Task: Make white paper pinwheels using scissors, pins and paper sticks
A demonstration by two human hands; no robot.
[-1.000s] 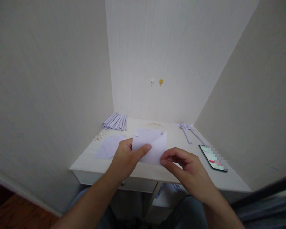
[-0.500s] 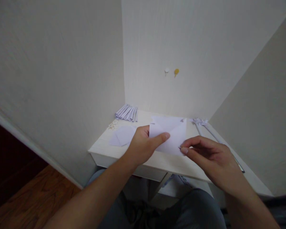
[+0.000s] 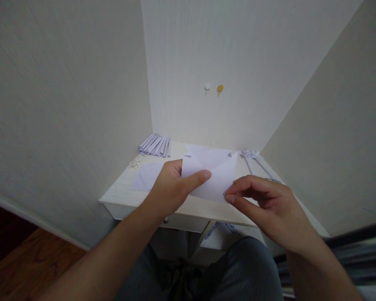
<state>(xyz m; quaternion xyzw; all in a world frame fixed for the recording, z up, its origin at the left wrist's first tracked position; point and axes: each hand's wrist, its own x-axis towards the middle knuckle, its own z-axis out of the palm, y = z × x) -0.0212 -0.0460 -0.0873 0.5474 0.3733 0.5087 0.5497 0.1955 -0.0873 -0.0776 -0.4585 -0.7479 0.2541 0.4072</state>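
Observation:
A partly folded white paper sheet (image 3: 217,173) is held just above a small pale desk (image 3: 125,194). My left hand (image 3: 172,188) grips its left edge, thumb lying across the front of the sheet. My right hand (image 3: 265,205) pinches the lower right corner between thumb and forefinger, the other fingers curled. Two top corners of the sheet are folded in, forming diagonal creases.
A bundle of folded paper strips (image 3: 155,145) lies at the desk's back left, with flat sheets (image 3: 146,177) and small scraps (image 3: 134,163) in front. Paper sticks with a bow shape (image 3: 252,156) lie at the back right. Two pins (image 3: 213,88) stick in the wall. Walls close in on both sides.
Both hands keep hold of the sheet; only the head view swung right, then back left. The phone seen a second ago at the right is now hidden behind my right hand.

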